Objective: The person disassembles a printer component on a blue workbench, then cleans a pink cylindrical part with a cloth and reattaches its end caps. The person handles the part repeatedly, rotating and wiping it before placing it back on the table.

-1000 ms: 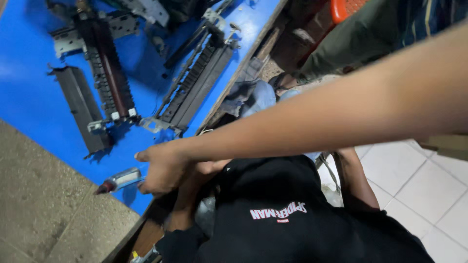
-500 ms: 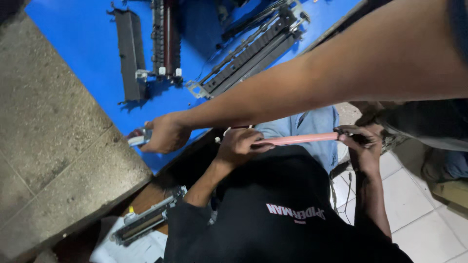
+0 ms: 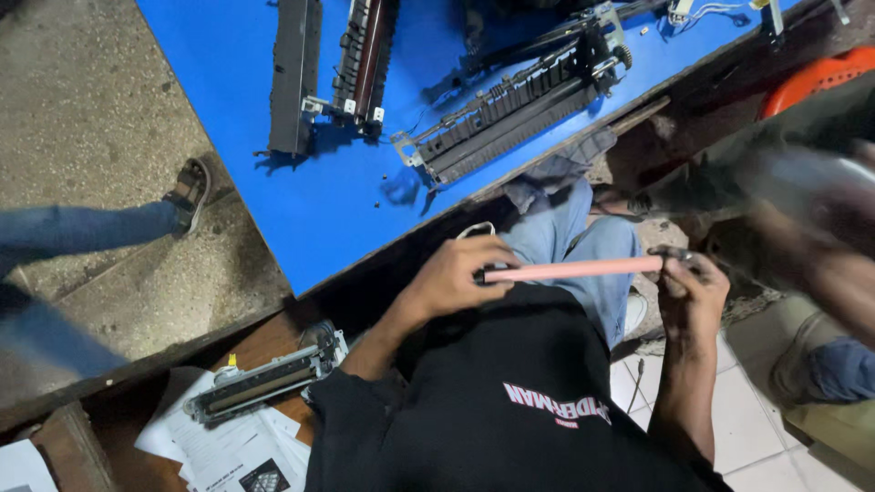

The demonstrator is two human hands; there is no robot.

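Head view, pink roller [image 3: 574, 269], blue table [image 3: 228, 100], dismantled black assemblies [image 3: 510, 109] beyond

Roller [image 3: 574, 269] between left hand [image 3: 453, 276] and right hand [image 3: 690, 293], table [image 3: 237, 109] with disassembled units [image 3: 510, 105] beyond.

Open gap above my knees [image 3: 583, 241], blue table [image 3: 228, 109] edge ahead, blurred arm [image 3: 820, 237] close on my right.
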